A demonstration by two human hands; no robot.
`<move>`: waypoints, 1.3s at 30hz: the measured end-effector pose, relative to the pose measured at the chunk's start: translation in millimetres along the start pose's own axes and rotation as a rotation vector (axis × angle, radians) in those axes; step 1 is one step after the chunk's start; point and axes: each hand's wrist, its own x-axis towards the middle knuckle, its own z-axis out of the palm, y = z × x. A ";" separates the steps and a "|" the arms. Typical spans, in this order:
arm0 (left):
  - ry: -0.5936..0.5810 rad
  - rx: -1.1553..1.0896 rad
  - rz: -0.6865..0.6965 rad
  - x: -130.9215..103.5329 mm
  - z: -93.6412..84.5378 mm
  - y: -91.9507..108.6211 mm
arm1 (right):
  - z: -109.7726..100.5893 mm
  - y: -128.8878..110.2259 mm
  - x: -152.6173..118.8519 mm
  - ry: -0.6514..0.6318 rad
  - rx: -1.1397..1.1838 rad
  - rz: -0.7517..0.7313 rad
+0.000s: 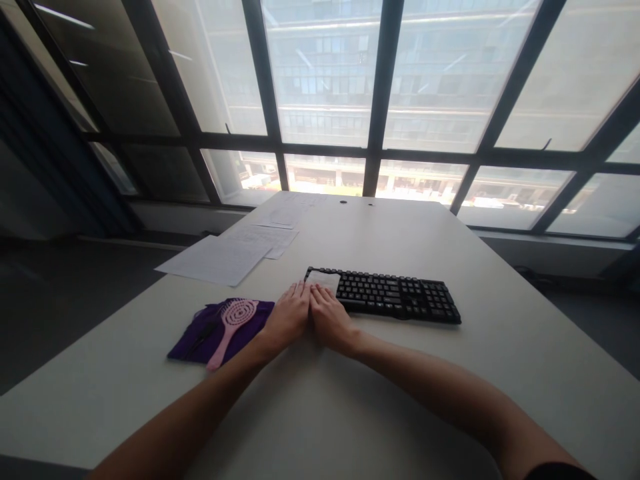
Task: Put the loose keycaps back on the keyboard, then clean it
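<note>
My left hand (292,309) and my right hand (330,313) lie side by side, fingers stretched forward and touching near the tips. Both rest flat at the near edge of a white folded wipe or tissue (324,278). That white piece covers the left end of a black keyboard (395,293), which lies crosswise with its number pad to the right. Part of the white piece and the keys beneath are hidden by my fingers. Left of my left hand, a pink hairbrush (235,321) with a spiral head lies on a folded purple cloth bag (197,333).
Several white paper sheets (220,259) lie toward the table's far left side. The white table (380,233) runs up to large dark-framed windows (325,73). A round dark hole (343,201) shows near its far end. A dark curtain (55,127) hangs at left.
</note>
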 end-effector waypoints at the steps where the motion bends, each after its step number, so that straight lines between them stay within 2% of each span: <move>1: -0.013 -0.020 0.010 -0.3 1.9 -6.2 | 2.3 -3.1 5.0 0.003 0.002 -0.007; 5: -0.010 -0.087 -0.006 2.7 10.4 -18.2 | 3.9 -4.5 12.8 0.008 0.001 -0.041; 9: -0.025 -0.129 -0.073 4.6 12.8 -12.5 | -11.8 15.9 -3.9 -0.009 -0.012 -0.064; 16: -0.086 -0.288 -0.216 6.9 2.4 -3.2 | -52.9 72.8 -65.6 -0.025 -0.143 0.262; 20: -0.062 -0.370 -0.282 9.8 -7.2 -0.4 | -64.3 86.4 -80.5 -0.030 -0.164 0.359; 23: -0.059 -0.391 -0.322 10.0 -13.8 2.0 | -62.0 80.6 -79.4 -0.024 -0.164 0.352; 27: 0.003 -0.358 -0.335 8.7 -17.1 3.2 | -45.8 58.9 -69.3 -0.015 -0.138 0.256; 32: 0.037 -0.361 -0.327 10.5 -10.9 -0.6 | -23.0 29.1 -50.3 0.012 -0.104 0.143; 36: 0.107 -0.380 -0.323 13.2 -6.3 -4.7 | -14.9 11.6 -30.1 0.004 -0.067 0.014; 39: 0.105 -0.374 -0.346 13.7 -7.1 -6.2 | -12.0 6.6 -17.1 -0.001 -0.042 -0.085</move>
